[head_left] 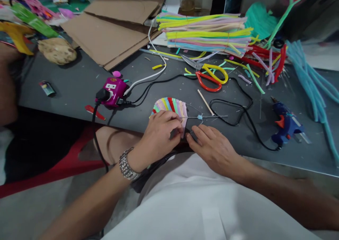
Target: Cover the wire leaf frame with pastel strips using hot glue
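A small fan-shaped piece of striped pipe cleaners (172, 106) lies at the table's front edge, its colours running from red and yellow to green and lilac. My left hand (161, 134) is closed on its near side, thumb and forefinger meeting at its right edge. A thin grey stem (217, 116) extends right from the piece, with a small light-blue knot (200, 117) around it and fine wires looping off. Just below that knot is my right hand (212, 148), fingers curled and thumb close to the forefinger; whatever they pinch is too small to make out.
Yellow-and-red scissors (212, 78), a wooden stick (205, 102) and a blue glue gun (287, 123) with its black cord lie around the work. A magenta power adapter (113, 91) stands left. Behind are pipe-cleaner bundles (206, 33) and cardboard (111, 35). Another person's arm (7, 81) shows at far left.
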Demonstrator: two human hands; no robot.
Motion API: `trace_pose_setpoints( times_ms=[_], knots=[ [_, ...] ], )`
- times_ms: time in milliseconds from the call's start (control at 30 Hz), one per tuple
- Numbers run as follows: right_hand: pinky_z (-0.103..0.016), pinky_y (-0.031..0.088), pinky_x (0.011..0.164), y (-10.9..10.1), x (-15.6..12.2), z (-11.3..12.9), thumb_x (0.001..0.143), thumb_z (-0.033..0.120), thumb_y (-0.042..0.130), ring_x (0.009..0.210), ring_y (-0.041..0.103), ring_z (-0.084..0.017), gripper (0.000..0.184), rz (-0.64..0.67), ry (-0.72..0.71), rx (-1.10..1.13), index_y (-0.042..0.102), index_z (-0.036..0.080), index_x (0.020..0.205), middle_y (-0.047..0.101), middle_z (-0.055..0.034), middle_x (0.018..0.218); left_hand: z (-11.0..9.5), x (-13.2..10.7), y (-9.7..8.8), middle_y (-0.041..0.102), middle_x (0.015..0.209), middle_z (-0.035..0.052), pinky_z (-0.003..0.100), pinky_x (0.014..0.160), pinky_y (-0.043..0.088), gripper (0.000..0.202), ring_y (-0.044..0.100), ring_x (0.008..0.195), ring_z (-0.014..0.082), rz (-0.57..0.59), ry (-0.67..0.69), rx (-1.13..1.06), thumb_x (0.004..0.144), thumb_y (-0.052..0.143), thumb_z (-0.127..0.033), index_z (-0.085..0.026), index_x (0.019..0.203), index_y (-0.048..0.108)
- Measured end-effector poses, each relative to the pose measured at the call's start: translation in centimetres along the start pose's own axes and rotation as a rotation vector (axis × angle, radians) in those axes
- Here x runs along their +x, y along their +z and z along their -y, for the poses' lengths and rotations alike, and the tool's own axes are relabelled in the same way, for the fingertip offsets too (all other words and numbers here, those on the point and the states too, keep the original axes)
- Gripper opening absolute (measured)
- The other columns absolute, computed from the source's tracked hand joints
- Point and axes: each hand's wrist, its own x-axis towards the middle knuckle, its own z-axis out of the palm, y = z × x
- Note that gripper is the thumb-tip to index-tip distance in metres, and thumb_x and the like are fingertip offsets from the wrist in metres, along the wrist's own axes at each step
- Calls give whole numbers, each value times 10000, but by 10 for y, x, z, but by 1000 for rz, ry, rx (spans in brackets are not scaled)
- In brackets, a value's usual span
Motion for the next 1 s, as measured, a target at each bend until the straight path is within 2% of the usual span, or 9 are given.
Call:
trace_pose_setpoints(
  times_ms=[200, 367, 467, 533, 633, 767, 867, 933, 1000],
  knots=[
    [-340, 530, 917, -8, 4, -19, 992, 79, 442, 1062, 660, -226, 327, -164, 184, 220, 704, 126, 1183, 723, -146, 1179, 17, -10, -1, 688, 1268, 93, 432, 1032, 499, 156, 633, 1211, 239, -96, 157, -99, 943, 567, -130, -227, 1018, 664],
    [-341, 507, 767, -28, 48, -54, 957, 164, 520, 948, 702, -274, 220, 139, 684, 65, 730, 136, 1013, 732, -158, 1041, 31, -17, 2, 650, 1404, 103, 555, 1196, 372, 178, 560, 1376, 278, -86, 219, -61, 977, 545, -195, -238, 1101, 666],
    [-361, 506, 763, -29, 77, -71, 926, 144, 537, 959, 723, -309, 218, 329, 834, 39, 735, 133, 1016, 742, -194, 1091, 35, -22, 7, 602, 1478, 123, 591, 1240, 315, 242, 506, 1437, 300, -42, 238, -93, 973, 594, -299, -240, 1200, 654],
    [-375, 511, 786, -26, 89, -80, 889, 111, 562, 974, 727, -323, 194, 365, 887, 77, 738, 135, 968, 757, -198, 1040, 38, -24, 10, 584, 1500, 130, 610, 1248, 295, 299, 490, 1451, 319, -45, 246, -101, 949, 639, -349, -243, 1229, 649],
    [-355, 523, 761, -23, 91, -86, 834, 109, 639, 873, 725, -275, 75, 160, 917, 277, 696, 157, 834, 758, -136, 882, 40, -25, 15, 587, 1494, 135, 628, 1241, 294, 311, 488, 1448, 334, -70, 243, -96, 928, 670, -361, -241, 1215, 654],
    [-256, 497, 516, -26, 63, -67, 828, 223, 708, 520, 614, -137, 81, -286, 935, 1035, 637, 191, 852, 680, 6, 642, 36, -29, 21, 609, 1457, 143, 620, 1229, 314, 258, 501, 1433, 324, -128, 213, -82, 948, 656, -338, -226, 1180, 656],
    [-269, 584, 577, -28, 35, -36, 744, 347, 841, 639, 719, -167, 304, -334, 974, 1459, 692, 177, 947, 751, -22, 746, 27, -33, 28, 620, 1441, 138, 613, 1220, 328, 231, 503, 1431, 318, -194, 171, -62, 962, 643, -321, -225, 1173, 651],
    [-288, 617, 652, -26, 22, -19, 773, 431, 836, 745, 755, -188, 313, -334, 1008, 1527, 729, 164, 895, 776, -66, 825, 21, -35, 32, 619, 1440, 139, 616, 1217, 327, 238, 497, 1436, 322, -230, 134, -41, 964, 651, -316, -225, 1184, 645],
    [-260, 589, 601, -21, 16, -8, 794, 482, 820, 696, 722, -157, 330, -405, 1013, 1451, 759, 167, 869, 759, -59, 816, 16, -36, 36, 613, 1442, 142, 614, 1214, 327, 264, 491, 1438, 327, -248, 102, -16, 958, 670, -312, -226, 1205, 641]
  ],
)
